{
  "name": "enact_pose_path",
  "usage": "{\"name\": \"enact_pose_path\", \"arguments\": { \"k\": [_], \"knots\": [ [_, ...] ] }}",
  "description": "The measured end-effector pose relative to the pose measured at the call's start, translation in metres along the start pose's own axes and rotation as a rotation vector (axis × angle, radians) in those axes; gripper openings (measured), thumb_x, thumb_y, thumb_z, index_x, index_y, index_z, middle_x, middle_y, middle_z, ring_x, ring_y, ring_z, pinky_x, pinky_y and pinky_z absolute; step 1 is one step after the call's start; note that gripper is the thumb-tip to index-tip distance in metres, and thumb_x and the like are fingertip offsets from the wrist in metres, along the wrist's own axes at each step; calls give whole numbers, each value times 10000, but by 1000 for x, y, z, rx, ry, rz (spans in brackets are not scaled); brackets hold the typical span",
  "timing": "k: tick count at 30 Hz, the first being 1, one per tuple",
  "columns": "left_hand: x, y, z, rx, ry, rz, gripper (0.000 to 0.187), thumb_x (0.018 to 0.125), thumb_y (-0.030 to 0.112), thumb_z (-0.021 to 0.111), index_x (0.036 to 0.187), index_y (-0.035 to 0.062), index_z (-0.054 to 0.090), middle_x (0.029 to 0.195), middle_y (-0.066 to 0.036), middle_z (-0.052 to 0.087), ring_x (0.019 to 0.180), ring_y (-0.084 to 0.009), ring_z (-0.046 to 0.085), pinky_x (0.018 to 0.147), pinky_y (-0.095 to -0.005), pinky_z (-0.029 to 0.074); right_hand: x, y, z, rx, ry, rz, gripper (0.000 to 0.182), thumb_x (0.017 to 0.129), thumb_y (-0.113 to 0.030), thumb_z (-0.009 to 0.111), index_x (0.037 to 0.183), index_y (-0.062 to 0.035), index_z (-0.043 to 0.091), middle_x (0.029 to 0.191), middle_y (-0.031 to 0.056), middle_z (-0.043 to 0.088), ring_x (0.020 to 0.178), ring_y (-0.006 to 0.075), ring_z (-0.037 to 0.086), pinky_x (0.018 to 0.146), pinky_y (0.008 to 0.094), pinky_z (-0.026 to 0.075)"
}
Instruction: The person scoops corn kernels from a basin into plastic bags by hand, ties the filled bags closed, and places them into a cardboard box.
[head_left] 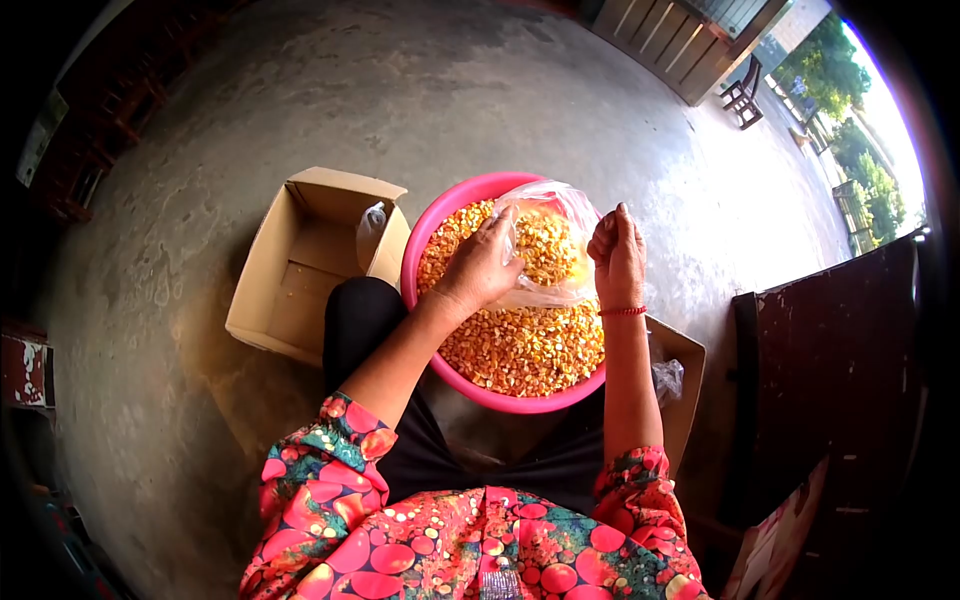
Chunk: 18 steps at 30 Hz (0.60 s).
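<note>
Left grip holds bag containing corn.

gray floor, bright on the right | wooden door | brown chair near it | green trees outside | big dark board

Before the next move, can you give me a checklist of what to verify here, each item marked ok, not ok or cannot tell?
1. Left hand holding the clear bag: ok, at its left side.
2. Right hand gripping the bag's film: cannot tell; its fingers are curled beside the bag's right edge.
3. Bag above the pink basin: ok.
4. Corn kernels in the basin: ok, a broad layer shows.
5. Cardboard box at left open: ok.
6. Contents of the small plastic bag in that box: cannot tell.
</note>
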<state>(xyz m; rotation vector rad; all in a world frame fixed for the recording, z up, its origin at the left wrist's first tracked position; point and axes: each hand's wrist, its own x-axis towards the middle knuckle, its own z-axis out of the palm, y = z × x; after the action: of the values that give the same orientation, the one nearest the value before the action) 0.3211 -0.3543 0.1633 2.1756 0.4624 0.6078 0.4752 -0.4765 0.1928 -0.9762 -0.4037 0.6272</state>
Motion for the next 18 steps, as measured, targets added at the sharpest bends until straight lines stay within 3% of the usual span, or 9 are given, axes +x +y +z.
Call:
{"name": "enact_pose_path", "arguments": {
  "k": [3,6,14,18],
  "knots": [
    [0,0,-1,8,14,25,689,715,102,617,1297,-97,307,1262,-298,422,1145,-383,462,964,-385,394,-5,-2,-1,39,49,79,358,942,-284,449,623,-133,386,501,-58,261,425,50,203,392,218,177],
    [-1,1,-2,5,21,22,679,717,93,609,1297,-94,310,1265,-295,421,1155,-382,453,974,-384,386,-5,1,-11,100,47,25,369,941,-309,452,621,-138,387,486,-71,245,410,46,182,380,220,151],
    [1,-5,0,23,80,69,662,719,92,609,1291,-81,326,1271,-274,427,1160,-361,456,971,-377,392,-6,9,-57,121,357,-145,327,931,-289,483,647,-129,454,503,-58,295,423,53,201,396,230,167],
    [2,1,-4,-23,101,25,632,743,78,616,1298,-52,343,1277,-261,434,1191,-344,440,1004,-361,358,-13,14,-62,59,401,-154,332,930,-287,486,641,-126,455,510,-55,323,427,50,231,400,225,179]
  ]
}}
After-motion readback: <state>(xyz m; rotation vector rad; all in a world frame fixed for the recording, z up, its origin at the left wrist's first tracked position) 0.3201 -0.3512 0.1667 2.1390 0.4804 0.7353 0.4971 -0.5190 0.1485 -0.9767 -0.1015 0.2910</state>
